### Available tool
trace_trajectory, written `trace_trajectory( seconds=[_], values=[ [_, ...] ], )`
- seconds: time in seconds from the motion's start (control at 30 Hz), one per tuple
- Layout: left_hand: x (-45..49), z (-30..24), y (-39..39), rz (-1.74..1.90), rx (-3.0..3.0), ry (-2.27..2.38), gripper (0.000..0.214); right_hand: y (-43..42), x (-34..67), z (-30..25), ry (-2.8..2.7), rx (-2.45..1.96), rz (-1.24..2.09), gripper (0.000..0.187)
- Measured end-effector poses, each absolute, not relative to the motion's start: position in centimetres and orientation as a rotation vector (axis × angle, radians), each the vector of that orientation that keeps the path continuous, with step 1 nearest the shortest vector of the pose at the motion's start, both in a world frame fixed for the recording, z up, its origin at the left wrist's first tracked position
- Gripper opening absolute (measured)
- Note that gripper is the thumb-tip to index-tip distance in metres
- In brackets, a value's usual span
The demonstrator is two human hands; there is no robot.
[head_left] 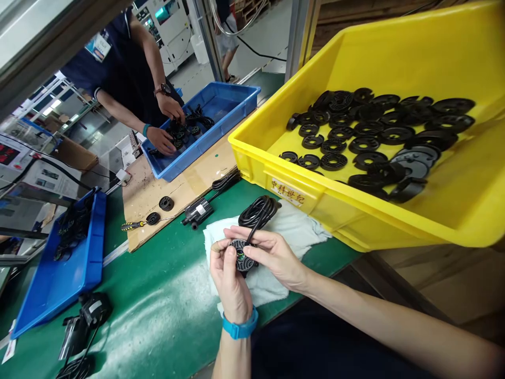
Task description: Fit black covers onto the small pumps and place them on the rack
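Between my two hands is a small black pump (241, 259) with a round, curved-slot face, held above a white cloth (272, 284). My left hand (232, 279) grips its left side, thumb on the face. My right hand (276, 255) pinches the opposite edge, with thumb and fingers at the rim where the cord leaves. The coiled black cord (258, 211) lies on the cloth just beyond my fingers. Farther left on the green bench rests another black pump (198, 211) with its cord. The underside of the held pump is hidden.
To the right, a yellow bin (355, 210) holds many black slotted discs (366, 128). A screwdriver (133, 226) and two round black parts lie on a cardboard sheet (189, 184). Across the bench a co-worker reaches into a blue tray (232, 100). Another blue tray (92, 263) stands left.
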State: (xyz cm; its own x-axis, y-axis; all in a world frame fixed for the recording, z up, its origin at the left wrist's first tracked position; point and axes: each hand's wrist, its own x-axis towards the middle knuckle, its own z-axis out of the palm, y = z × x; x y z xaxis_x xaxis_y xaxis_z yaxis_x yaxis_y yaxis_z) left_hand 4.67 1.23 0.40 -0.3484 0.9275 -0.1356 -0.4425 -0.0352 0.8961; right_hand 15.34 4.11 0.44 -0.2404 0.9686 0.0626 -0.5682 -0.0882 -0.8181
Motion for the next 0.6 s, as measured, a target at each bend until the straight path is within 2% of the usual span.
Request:
trace_trajectory(
  seconds=[0.47, 0.6],
  values=[
    [4.3, 0.9, 1.6, 1.508, 0.632, 1.052, 0.019, 4.5, 16.4, -1.0, -0.865, -0.601, 1.715, 0.033],
    [3.7, 0.7, 1.3, 1.396, 0.66, 0.998, 0.027, 4.7, 17.1, -0.9, -0.85, -0.662, 1.71, 0.033]
  ],
)
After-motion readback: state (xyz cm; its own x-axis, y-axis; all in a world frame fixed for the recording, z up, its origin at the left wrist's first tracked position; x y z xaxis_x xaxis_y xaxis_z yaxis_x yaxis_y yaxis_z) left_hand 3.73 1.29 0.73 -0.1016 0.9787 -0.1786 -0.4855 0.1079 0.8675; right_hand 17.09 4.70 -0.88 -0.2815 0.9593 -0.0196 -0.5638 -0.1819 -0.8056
